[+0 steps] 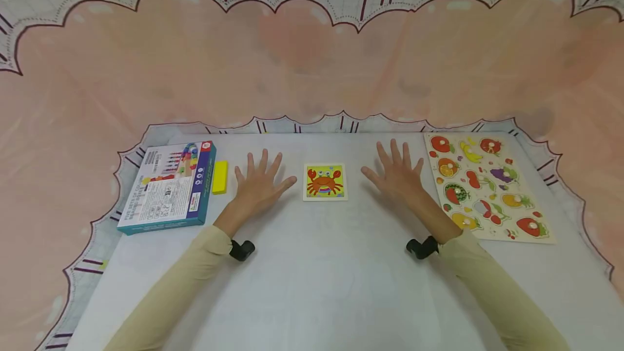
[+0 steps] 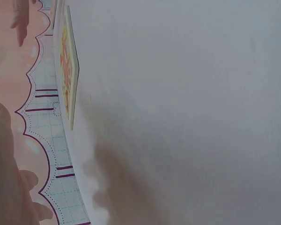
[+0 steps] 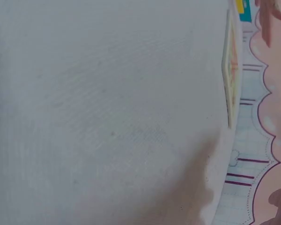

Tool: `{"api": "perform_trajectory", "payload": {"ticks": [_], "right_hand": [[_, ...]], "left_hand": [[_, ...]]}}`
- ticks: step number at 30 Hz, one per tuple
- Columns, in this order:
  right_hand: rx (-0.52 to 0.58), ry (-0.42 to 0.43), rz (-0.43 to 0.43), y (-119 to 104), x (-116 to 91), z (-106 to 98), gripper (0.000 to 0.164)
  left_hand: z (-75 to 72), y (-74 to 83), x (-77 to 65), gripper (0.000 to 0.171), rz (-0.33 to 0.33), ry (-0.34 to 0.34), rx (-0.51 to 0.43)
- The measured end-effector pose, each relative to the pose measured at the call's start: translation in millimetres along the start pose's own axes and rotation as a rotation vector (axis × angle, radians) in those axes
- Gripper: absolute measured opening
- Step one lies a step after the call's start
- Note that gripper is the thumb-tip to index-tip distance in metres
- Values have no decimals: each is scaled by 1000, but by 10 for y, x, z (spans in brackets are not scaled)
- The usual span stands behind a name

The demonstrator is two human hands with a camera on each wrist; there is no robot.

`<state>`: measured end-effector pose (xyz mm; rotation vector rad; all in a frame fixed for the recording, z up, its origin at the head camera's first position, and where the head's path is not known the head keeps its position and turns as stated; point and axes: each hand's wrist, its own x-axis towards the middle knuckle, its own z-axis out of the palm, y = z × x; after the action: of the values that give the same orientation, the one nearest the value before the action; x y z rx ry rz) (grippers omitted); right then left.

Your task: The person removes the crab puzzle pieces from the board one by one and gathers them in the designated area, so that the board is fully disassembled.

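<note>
A big peach cloth point(image 1: 312, 75) with wavy edges hung at the back and spread out under everything. On it stood the white table point(image 1: 322, 280). Two tan sleeves point(image 1: 170, 286) reached in from the near side.

On the right lay the fruit board point(image 1: 494, 232), flat, with the person's right arm passing over its near left corner. On the left lay a toy box point(image 1: 166, 188), set a bit crooked.

Next in size came the hands. The left hand point(image 1: 260, 186) was spread wide, fingers apart, with nothing in it. The right hand point(image 1: 400, 177) was wide and bare too, its little finger near the fruit board. I guessed this was a getting-ready step, since neither hand was holding anything.

Between the hands, flat on the table, sat the crab picture point(image 1: 325, 183), near both thumbs but touching neither. To my mind, picking it up would call for a hand to come in, get its fingers close together and pinch the thin edge. It looked so thin that it might be hard to lift.

Smaller yet was a yellow block point(image 1: 220, 177), between the toy box and the left hand. Each wrist wore a little black gadget point(image 1: 242, 250).
</note>
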<state>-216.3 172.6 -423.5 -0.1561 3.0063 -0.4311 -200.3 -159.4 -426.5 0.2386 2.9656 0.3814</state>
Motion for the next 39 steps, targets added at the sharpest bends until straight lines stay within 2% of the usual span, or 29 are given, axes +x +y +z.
{"api": "perform_trajectory", "payload": {"ticks": [3, 6, 10, 15, 19, 24, 30, 33, 36, 39], "right_hand": [[17, -5, 6, 15, 9, -18, 91], [46, -19, 9, 33, 0, -21, 91], [108, -21, -27, 61, -7, -19, 89], [205, -27, -101, 64, 33, -32, 87], [279, -57, -116, 29, 66, -44, 83], [383, -72, -151, -52, 114, -22, 71], [515, -51, -236, -205, 234, 7, 54], [576, -59, -272, -295, 318, 14, 49], [627, -105, -315, -384, 418, 31, 47], [650, -182, -349, -469, 514, 63, 43]], "left_hand": [[11, 46, -4, 85, 9, -3, -7], [53, 100, -37, 83, 50, -12, -19], [129, 215, -95, 79, 159, -21, -45], [226, 388, -148, 77, 262, -72, -144], [306, 512, -163, 75, 285, -110, -179], [367, 630, -159, 75, 310, -93, -148], [407, 743, -131, 75, 335, -61, -93], [422, 778, -103, 74, 322, -81, -101], [430, 810, -83, 74, 299, -114, -121], [450, 852, -73, 76, 307, -146, -79]]}}
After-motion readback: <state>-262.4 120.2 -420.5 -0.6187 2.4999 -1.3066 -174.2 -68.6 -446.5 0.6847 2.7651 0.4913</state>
